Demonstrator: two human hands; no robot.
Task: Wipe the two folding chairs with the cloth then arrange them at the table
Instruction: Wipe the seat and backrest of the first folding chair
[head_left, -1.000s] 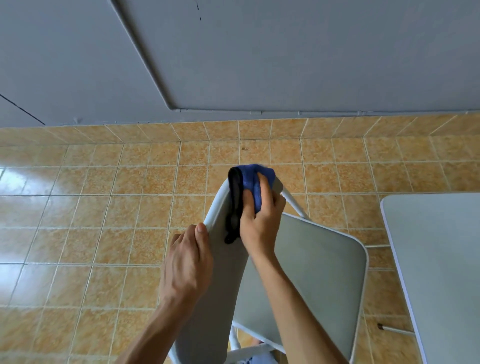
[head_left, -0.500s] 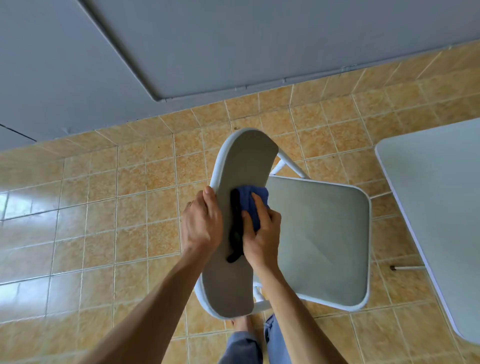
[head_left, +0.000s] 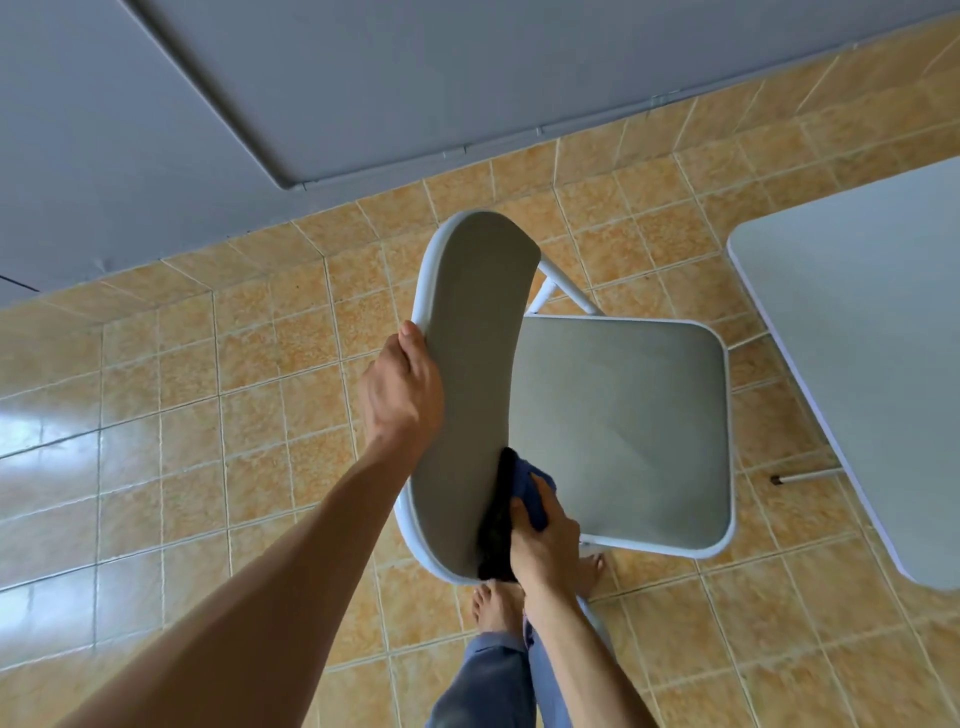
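One folding chair (head_left: 623, 426) with grey pads and a white frame stands unfolded on the tiled floor in front of me. My left hand (head_left: 402, 397) grips the left edge of its backrest (head_left: 467, 364). My right hand (head_left: 545, 540) presses a blue and black cloth (head_left: 511, 499) against the near end of the backrest's front face. The grey table (head_left: 862, 364) stands to the right of the chair. No second chair is in view.
A grey wall (head_left: 363, 78) runs along the far side of the yellow tiled floor (head_left: 182, 415). A table leg foot (head_left: 802, 477) sticks out under the table's near edge. My bare feet (head_left: 493, 608) stand just behind the chair.
My right hand has slid the cloth along the backrest from its far end to its near end. My left hand has kept hold of the backrest edge. My view has tilted downward.
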